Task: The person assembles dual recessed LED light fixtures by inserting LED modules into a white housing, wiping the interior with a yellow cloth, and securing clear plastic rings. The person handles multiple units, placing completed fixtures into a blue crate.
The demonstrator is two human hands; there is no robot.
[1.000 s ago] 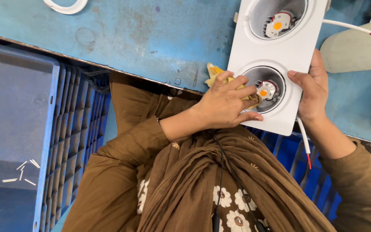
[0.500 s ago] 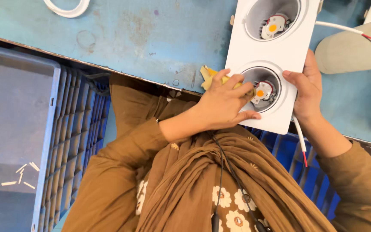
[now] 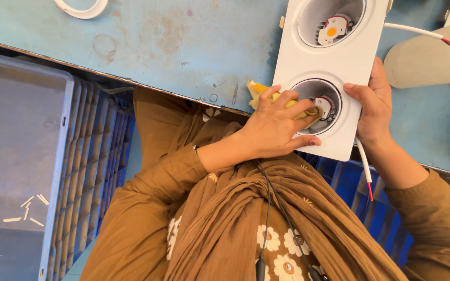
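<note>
A white rectangular twin downlight housing [image 3: 334,60] lies on the blue worktable [image 3: 183,41], with two round recesses, each holding a small LED module. My left hand [image 3: 274,127] holds a yellow cloth [image 3: 259,89] and presses it into the near recess [image 3: 319,106], fingers over the rim. My right hand [image 3: 373,106] grips the housing's right edge beside that recess. The far recess [image 3: 332,23] is uncovered and shows its orange-centred LED. White and red wires [image 3: 364,166] trail down from under the housing near my right wrist.
A blue plastic crate [image 3: 87,166] stands at the left below the table edge, with several small white pieces [image 3: 27,211] on its floor. A white ring [image 3: 82,8] lies at the table's far edge. A grey cylinder [image 3: 428,60] with wires lies right of the housing.
My left hand has pushed the yellow cloth further into the near recess, now covering most of its LED. The housing and my right hand have shifted slightly left in view.
</note>
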